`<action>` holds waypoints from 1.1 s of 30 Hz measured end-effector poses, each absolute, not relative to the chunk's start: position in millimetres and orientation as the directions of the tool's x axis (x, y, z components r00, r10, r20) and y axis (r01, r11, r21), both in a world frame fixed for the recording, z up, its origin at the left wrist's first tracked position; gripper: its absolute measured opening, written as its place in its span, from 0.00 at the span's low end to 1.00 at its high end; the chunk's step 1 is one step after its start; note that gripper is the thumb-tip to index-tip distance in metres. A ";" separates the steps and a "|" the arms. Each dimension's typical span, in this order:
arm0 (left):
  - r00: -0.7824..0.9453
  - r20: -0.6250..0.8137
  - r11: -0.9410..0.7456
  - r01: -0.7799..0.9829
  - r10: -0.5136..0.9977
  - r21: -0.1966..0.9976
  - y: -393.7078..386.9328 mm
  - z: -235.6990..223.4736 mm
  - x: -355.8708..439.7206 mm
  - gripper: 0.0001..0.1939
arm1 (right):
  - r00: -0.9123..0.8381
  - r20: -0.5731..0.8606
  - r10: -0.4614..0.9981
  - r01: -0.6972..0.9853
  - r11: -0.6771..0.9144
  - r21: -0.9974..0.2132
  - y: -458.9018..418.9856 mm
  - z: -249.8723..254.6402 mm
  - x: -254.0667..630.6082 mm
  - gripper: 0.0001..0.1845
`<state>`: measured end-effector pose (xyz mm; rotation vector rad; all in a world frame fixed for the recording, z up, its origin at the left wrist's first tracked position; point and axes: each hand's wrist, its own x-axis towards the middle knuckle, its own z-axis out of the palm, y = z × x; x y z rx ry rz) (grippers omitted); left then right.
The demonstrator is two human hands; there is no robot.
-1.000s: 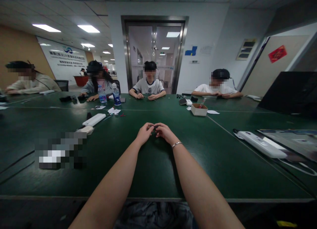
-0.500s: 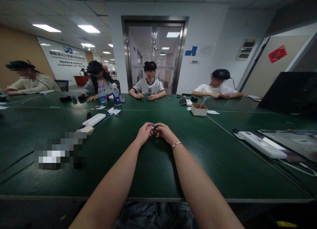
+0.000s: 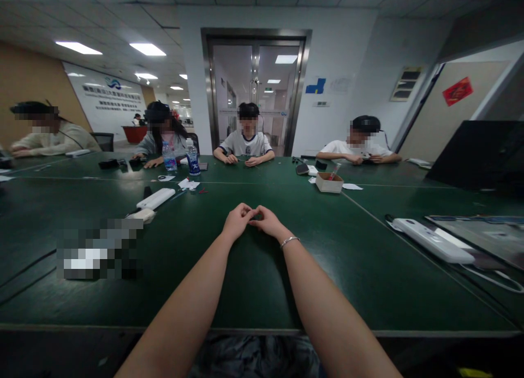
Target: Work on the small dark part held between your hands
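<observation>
Above the green tabletop (image 3: 262, 291), my left hand (image 3: 236, 223) and my right hand (image 3: 268, 223) meet fingertip to fingertip in front of me. Both are closed in a pinch. Between them is a small dark object, now almost wholly covered by the fingers; half a second ago it showed a black body and a silvery end. Its kind I cannot make out. A silver bracelet (image 3: 290, 242) circles my right wrist.
Left of my arms lie a white power strip (image 3: 156, 198) and a blurred-out patch with cables. Another power strip (image 3: 433, 240) lies at right. Ahead are a small open box (image 3: 329, 183), two bottles (image 3: 192, 157) and paper scraps. Several people sit across the table.
The dark object, seen between my fingertips earlier, is now mostly hidden. My right hand has turned slightly and its fingers press closer to the left ones.
</observation>
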<state>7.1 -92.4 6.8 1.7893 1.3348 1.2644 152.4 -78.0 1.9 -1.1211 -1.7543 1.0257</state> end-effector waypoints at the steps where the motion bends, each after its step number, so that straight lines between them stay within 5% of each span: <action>1: 0.069 0.344 -0.337 0.451 0.936 0.826 -93.6 7.1 7.3 0.18 | -0.281 0.185 0.942 0.339 0.278 -0.899 -78.4 2.2 152.0 0.14; 12: 0.123 0.254 -0.280 0.523 0.959 0.805 -96.0 15.1 2.6 0.19 | -0.350 0.103 0.931 0.088 0.142 -0.986 -92.3 11.6 136.1 0.14; 18: 0.122 0.057 -0.121 0.630 0.991 0.767 -116.4 56.2 -21.8 0.22 | -0.350 0.095 0.932 -0.002 0.101 -0.995 -89.2 7.1 135.9 0.22; 27: -0.105 0.424 0.031 0.984 0.900 0.176 -222.3 90.3 -139.0 0.24 | -0.343 -0.058 0.938 0.109 -0.022 -0.994 -132.4 26.9 237.9 0.23; 33: -0.300 0.439 0.277 0.954 0.847 0.117 -260.5 50.5 -204.1 0.27 | -0.091 -0.111 0.990 0.217 -0.089 -0.972 -197.1 47.3 359.6 0.21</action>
